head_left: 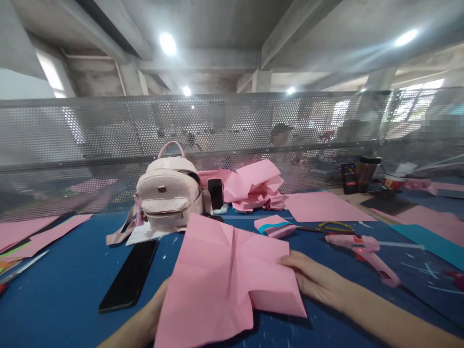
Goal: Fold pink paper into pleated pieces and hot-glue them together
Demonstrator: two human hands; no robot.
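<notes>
From the paper (210, 280), the flat phone (129, 276) blocks nine o'clock, the backpack (168, 186) eleven, the glue gun (368, 244) almost three; bare table (72, 278) beyond the flat phone leaves passage.

One backpack (168, 191), one glue gun (366, 246), at least two phones (128, 275).

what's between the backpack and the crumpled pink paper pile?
Head view: an upright black phone, something pale at its foot, pink paper behind it.

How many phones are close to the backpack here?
2: a flat-lying phone on the blue table and an upright phone just right of the backpack. A dark object partly hidden behind the held pink paper can't be identified.
</notes>
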